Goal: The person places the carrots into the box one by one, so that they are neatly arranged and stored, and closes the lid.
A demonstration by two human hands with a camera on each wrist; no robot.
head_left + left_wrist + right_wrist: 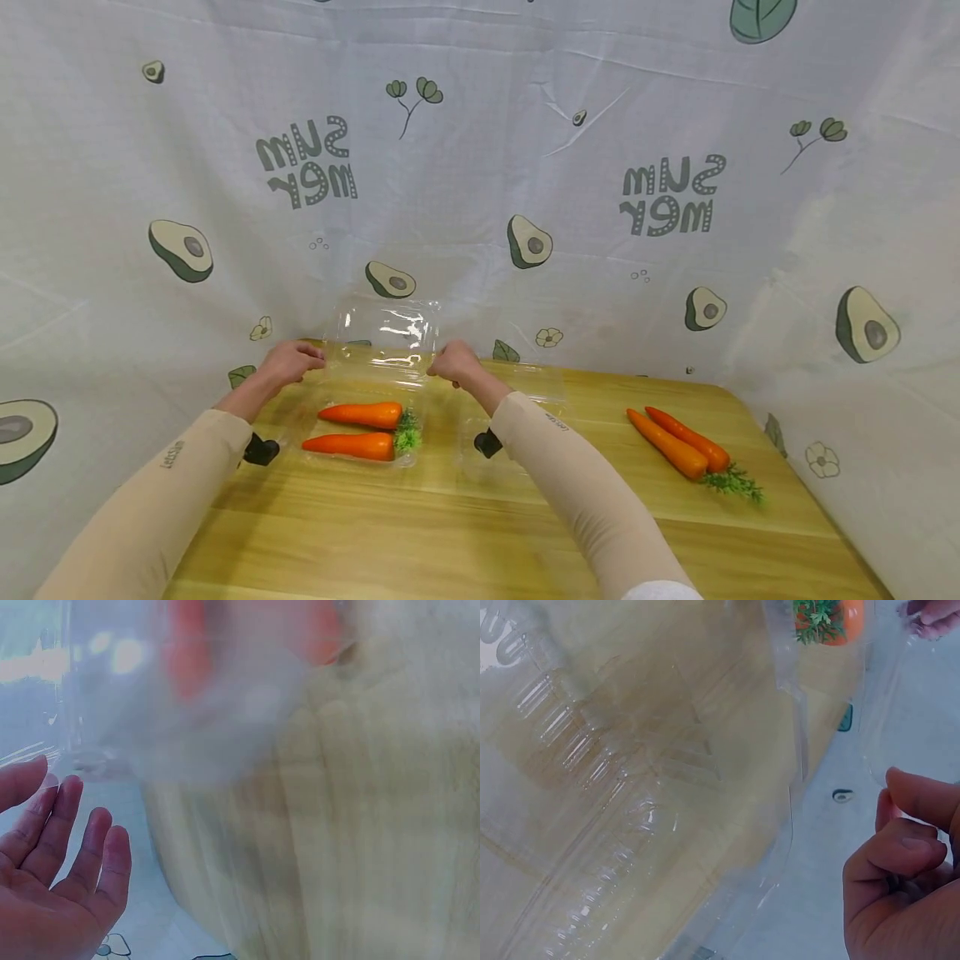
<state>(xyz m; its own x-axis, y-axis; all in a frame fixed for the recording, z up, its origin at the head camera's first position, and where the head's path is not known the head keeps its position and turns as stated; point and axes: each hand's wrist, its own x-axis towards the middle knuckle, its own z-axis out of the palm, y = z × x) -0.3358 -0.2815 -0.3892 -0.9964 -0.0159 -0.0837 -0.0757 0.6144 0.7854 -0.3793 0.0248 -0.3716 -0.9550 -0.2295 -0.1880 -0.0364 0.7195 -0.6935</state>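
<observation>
A clear plastic clamshell box [415, 461] stands left of centre, with two orange carrots [360, 414] lying side by side in its base, green tops to the right. Its transparent lid [384, 329] is raised at the back. My left hand [292, 360] pinches the lid's left edge between thumb and fingers, the other fingers loosely spread in the left wrist view. At the opposite edge, my right hand [456, 363] pinches the lid between thumb and a curled forefinger; the right wrist view shows this hand [907, 862] close up.
Right of the box, partly behind my right forearm, is a second clear plastic clamshell [536, 382], standing open. Two more carrots [667, 442] with green tops lie on the wooden table [420, 533] at the right. A printed white cloth [465, 167] hangs behind the table.
</observation>
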